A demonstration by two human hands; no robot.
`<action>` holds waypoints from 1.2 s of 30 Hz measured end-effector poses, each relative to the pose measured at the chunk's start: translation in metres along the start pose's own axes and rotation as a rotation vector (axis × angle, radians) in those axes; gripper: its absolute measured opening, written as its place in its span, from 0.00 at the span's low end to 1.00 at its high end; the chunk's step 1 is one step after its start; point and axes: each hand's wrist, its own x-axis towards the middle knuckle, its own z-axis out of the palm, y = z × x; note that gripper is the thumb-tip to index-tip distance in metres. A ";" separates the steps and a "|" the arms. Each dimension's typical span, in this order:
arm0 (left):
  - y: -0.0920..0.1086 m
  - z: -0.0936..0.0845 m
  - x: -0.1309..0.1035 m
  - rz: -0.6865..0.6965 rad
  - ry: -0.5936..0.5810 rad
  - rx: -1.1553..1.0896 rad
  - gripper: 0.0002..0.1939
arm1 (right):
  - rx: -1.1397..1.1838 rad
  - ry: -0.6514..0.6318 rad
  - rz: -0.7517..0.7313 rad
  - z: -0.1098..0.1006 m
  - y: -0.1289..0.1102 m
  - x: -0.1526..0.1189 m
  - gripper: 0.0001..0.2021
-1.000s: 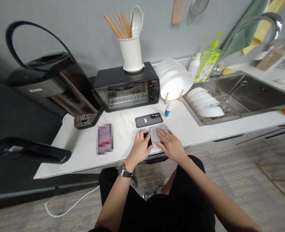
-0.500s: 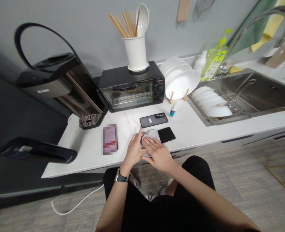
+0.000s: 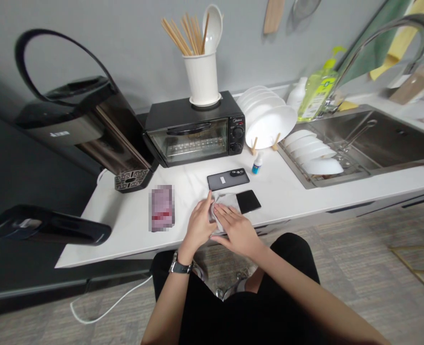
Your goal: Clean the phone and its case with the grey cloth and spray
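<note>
A phone (image 3: 248, 201) with a black screen lies near the counter's front edge, its left part covered by a crumpled whitish cloth (image 3: 229, 200). My right hand (image 3: 236, 231) presses the cloth down on it, fingers close together and nearly flat. At the covered left end, my left hand (image 3: 200, 224) is curled around the phone's end, thumb upright; its fingertips are partly hidden. Just behind lies a second phone (image 3: 229, 180), grey, back side up, with a small white label. A small blue-and-white bottle (image 3: 257, 164) stands to its right.
A blurred-out pinkish item (image 3: 162, 208) lies left on the counter. Behind are a toaster oven (image 3: 193, 136), a black dispenser machine (image 3: 78, 124) and racked white plates (image 3: 269, 124). A sink (image 3: 395, 139) with stacked bowls (image 3: 314, 155) is at right.
My right hand and the cloth have shifted very slightly over the phone. The view has turned a little; the other things have stayed put.
</note>
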 end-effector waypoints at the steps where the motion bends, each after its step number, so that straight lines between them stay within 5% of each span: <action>1: 0.000 0.000 0.000 0.001 0.005 -0.001 0.54 | -0.003 -0.006 -0.006 -0.005 0.006 -0.007 0.38; 6: 0.003 -0.001 0.003 0.054 0.008 -0.043 0.57 | -0.137 0.095 0.185 -0.021 0.038 -0.026 0.36; 12: 0.002 -0.001 0.004 0.021 -0.012 0.016 0.51 | -0.021 0.031 0.021 0.007 0.001 0.003 0.43; 18: 0.002 0.001 0.002 0.056 0.013 -0.019 0.56 | -0.147 0.120 0.190 -0.015 0.043 -0.019 0.38; 24: -0.001 0.000 0.002 0.003 0.001 -0.025 0.53 | -0.043 0.066 0.048 0.008 0.001 0.003 0.44; 27: -0.001 -0.001 0.001 0.003 0.012 -0.038 0.55 | -0.023 0.030 0.022 -0.005 0.017 -0.004 0.39; 29: 0.000 -0.001 0.000 0.025 0.016 -0.054 0.57 | -0.084 0.091 0.136 -0.015 0.034 -0.012 0.36; 32: 0.000 0.000 0.001 0.040 0.013 -0.069 0.56 | -0.126 0.152 0.223 -0.012 0.029 -0.011 0.39; 36: 0.000 0.000 0.002 0.007 0.011 -0.031 0.51 | 0.021 0.040 0.005 0.003 0.002 0.000 0.39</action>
